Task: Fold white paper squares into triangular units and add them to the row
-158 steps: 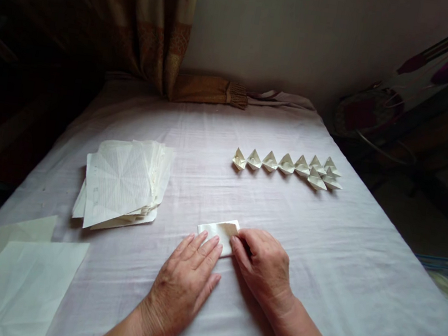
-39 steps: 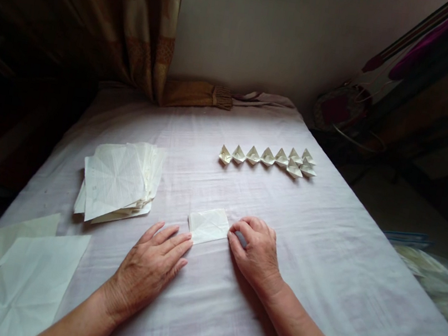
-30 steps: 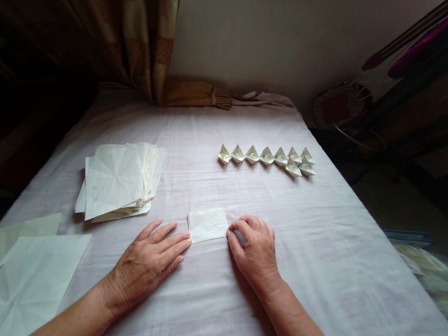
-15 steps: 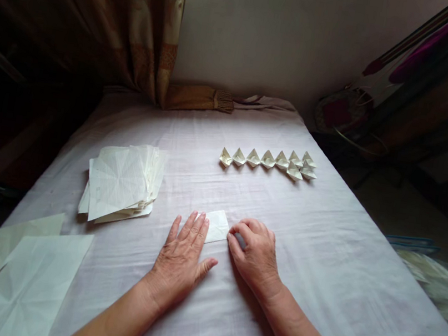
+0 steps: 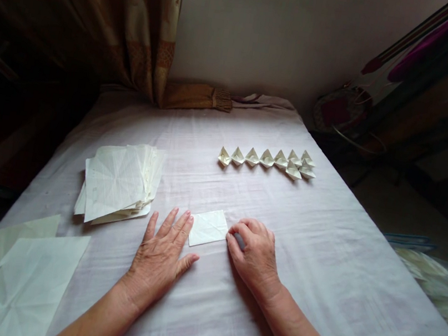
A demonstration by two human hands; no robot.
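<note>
Folded paper (image 5: pixel 210 229), white; shapes (image 5: pixel 267 159), cream; cloth (image 5: pixel 209 323), pale lilac, faintly checked; curtain (image 5: pixel 148 27), gold-brown, patterned; wall (image 5: pixel 261 33), grey.

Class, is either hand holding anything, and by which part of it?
The left hand lies flat at the left edge of the folded paper, gripping nothing. The right hand curls at the paper's right edge; whether it pinches there cannot be told.

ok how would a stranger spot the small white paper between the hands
On the big pale cloth, find the left hand and the right hand. Between them lies the small white paper, a flat rectangle, smaller than the stacked sheets and unlike the raised, pointed paper shapes.
</note>
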